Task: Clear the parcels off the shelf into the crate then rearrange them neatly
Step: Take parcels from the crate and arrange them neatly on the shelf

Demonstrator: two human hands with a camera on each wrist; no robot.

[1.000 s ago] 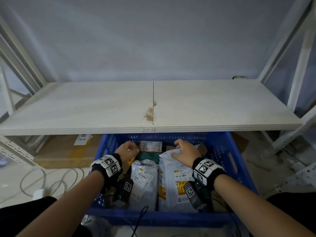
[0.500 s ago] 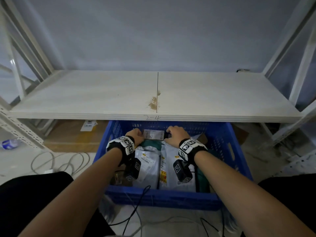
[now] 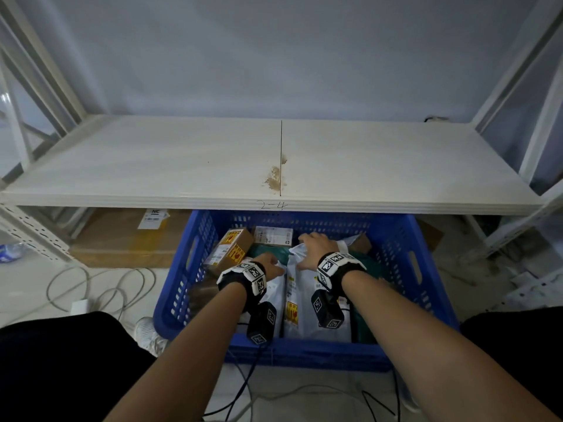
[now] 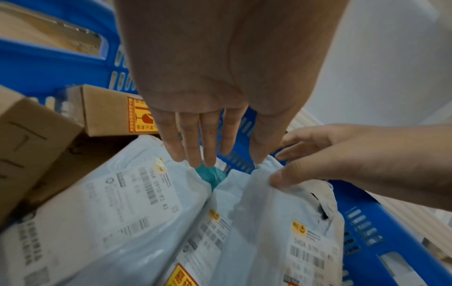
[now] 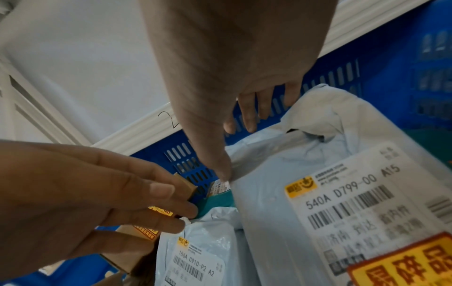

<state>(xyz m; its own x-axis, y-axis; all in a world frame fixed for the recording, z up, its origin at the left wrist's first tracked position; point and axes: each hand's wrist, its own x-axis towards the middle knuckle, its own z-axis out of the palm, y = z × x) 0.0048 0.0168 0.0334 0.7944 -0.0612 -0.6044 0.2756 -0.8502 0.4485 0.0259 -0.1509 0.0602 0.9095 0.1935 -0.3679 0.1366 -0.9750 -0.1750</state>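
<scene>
The shelf [image 3: 182, 166] is bare of parcels, so the clearing step is judged done; the step in hand is the tidying inside the blue crate [image 3: 405, 269], which stands on the floor under the shelf's front edge. Two pale mailer bags are laid side by side in the middle of the crate, the left bag [image 4: 102, 209] and the right bag [image 5: 330, 193], over a green parcel [image 4: 210, 174]. A cardboard box [image 3: 231, 248] with yellow stickers is seen tilted against the left wall, and a small labelled box [image 3: 273, 236] lies at the back.

The left hand [image 3: 269, 264] is held flat with straight fingers at the top edge of the left bag, and nothing is gripped. The right hand [image 3: 316, 249] is spread over the top of the right bag, its thumb pressed on the plastic; whether the bag is pinched cannot be told.

Next, the bags are probably to be squared against each other and the tilted box set flat; a light touch is called for, since the plastic creases easily.

Compared with half a second ago, both hands are drawn back from the small labelled box at the rear onto the bags, and the cardboard box is now uncovered.
</scene>
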